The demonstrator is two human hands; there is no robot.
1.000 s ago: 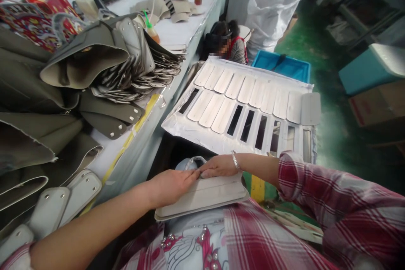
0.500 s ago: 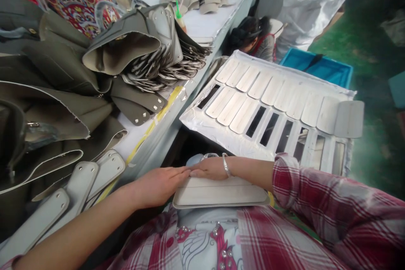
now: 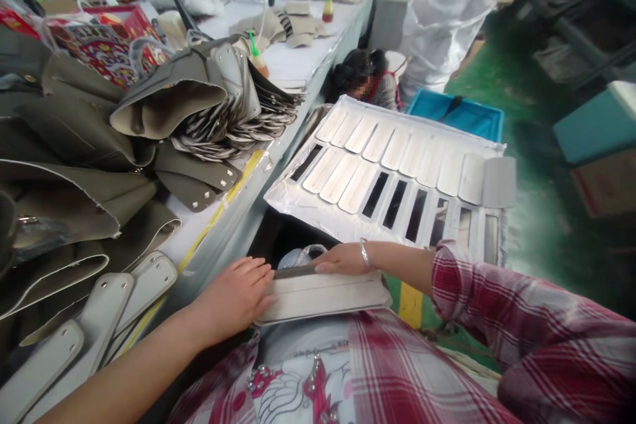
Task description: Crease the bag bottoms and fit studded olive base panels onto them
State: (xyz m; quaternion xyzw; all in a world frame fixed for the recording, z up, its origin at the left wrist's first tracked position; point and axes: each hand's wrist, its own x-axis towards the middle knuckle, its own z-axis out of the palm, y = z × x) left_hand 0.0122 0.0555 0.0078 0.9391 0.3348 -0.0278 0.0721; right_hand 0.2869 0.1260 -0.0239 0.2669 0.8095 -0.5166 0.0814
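A long pale panel [image 3: 322, 297], seemingly folded lengthwise, lies level in front of my waist. My left hand [image 3: 241, 291] is closed round its left end, fingers together over the top. Along the far edge, toward the right, my right hand [image 3: 345, 258] grips it; the fingertips are partly hidden. A dark strip shows on the panel's far side between the two hands. Just beyond, a white slotted rack [image 3: 311, 209] carries rows of similar pale rounded panels [image 3: 355, 182], and several slots in its near row show dark gaps.
Dark olive bag pieces [image 3: 74, 112] and pale riveted straps [image 3: 106, 305] crowd the table at left. Green-tipped bottles [image 3: 328, 6] stand farther back. Behind the rack are a person [image 3: 365, 73] and a blue crate [image 3: 457, 112]. Boxes [image 3: 596, 122] stand at right.
My hands have moved apart along the panel, the left toward its left end, the right rightward. The panel has shifted slightly left and tilted. The view has turned, showing more floor at right.
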